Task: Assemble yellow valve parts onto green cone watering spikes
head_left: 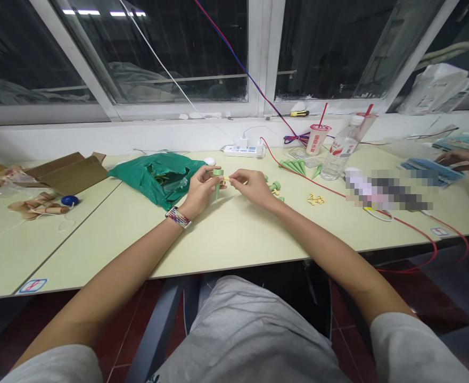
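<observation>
My left hand [200,190] is closed around a light green plastic piece [217,173] with a round top and a thin spike pointing down. Close beside it, my right hand [252,186] pinches a small yellow plastic piece [225,179] against the green one's side. Whether the two are joined, I cannot tell. Just past my right hand lie several green pieces [274,186] with bits of yellow, partly hidden by the hand. Farther right is a small pile of yellow pieces [316,199]. Green cone-shaped spikes [294,167] lie together behind.
A torn green plastic bag [146,173] lies left, beyond it a cardboard box [68,173] and wooden pieces [38,206]. At right stand a water bottle [340,151] and a drink cup [318,139]. A red cable [338,192] crosses the table. Another person's hand [460,158] is far right.
</observation>
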`<act>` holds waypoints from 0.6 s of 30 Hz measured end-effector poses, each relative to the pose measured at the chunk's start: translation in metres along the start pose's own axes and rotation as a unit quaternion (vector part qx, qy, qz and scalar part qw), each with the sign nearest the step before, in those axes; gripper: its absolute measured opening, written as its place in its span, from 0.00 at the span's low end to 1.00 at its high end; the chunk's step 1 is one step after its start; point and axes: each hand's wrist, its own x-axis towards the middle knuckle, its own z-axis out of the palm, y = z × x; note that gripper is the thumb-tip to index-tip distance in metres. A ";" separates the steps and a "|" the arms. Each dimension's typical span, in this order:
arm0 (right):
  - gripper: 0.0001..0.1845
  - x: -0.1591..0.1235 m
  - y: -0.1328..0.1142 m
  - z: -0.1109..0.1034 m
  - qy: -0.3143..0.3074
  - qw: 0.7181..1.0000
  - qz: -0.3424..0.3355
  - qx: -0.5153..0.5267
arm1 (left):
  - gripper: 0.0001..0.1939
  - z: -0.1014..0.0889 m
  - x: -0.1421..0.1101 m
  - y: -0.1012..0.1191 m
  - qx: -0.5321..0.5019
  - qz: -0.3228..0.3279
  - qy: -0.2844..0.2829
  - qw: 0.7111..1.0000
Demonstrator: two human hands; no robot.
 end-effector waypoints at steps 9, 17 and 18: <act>0.06 -0.019 0.031 -0.160 -0.165 0.905 0.166 -0.355 | 0.22 -0.001 0.000 0.001 -0.008 -0.043 -0.014 0.999; 0.14 -0.053 0.064 -0.225 -0.231 0.859 0.258 -0.377 | 0.27 -0.004 0.001 -0.009 -0.027 -0.051 -0.046 0.997; 0.14 -0.053 0.066 -0.224 -0.235 0.859 0.259 -0.374 | 0.27 -0.004 0.001 -0.009 -0.028 -0.052 -0.045 0.997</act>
